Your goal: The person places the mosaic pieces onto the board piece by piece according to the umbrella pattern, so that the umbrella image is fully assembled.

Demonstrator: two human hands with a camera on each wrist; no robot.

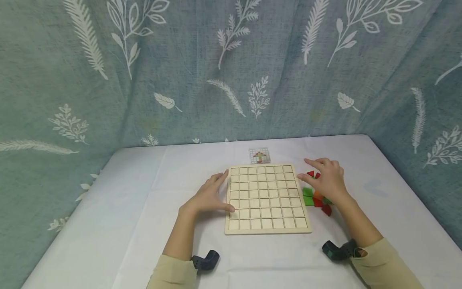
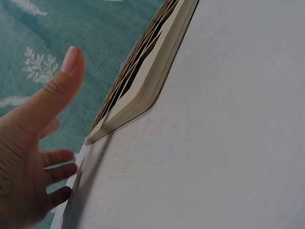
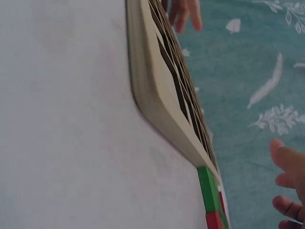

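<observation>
A square wooden grid board (image 1: 268, 231) lies flat on the white table, its cells bare. My left hand (image 1: 209, 195) is at the board's left edge, thumb overlapping the rim in the head view and fingers spread. In the left wrist view that thumb (image 2: 57, 95) points up beside the board's corner. My right hand (image 1: 327, 180) hovers by the right edge with thumb and index finger apart and nothing between them. Below it lie small coloured pieces: green squares (image 1: 308, 196), red pieces (image 1: 326, 210) and an orange one (image 1: 317, 194). Part of this pile is hidden by the right hand.
Behind the board lies a small pattern card (image 1: 259, 155) showing a coloured figure on a grid. A teal curtain (image 1: 195, 80) with white leaf prints hangs along the table's back. Dark wrist-worn devices (image 1: 206, 261) sit at both cuffs, close to the tabletop.
</observation>
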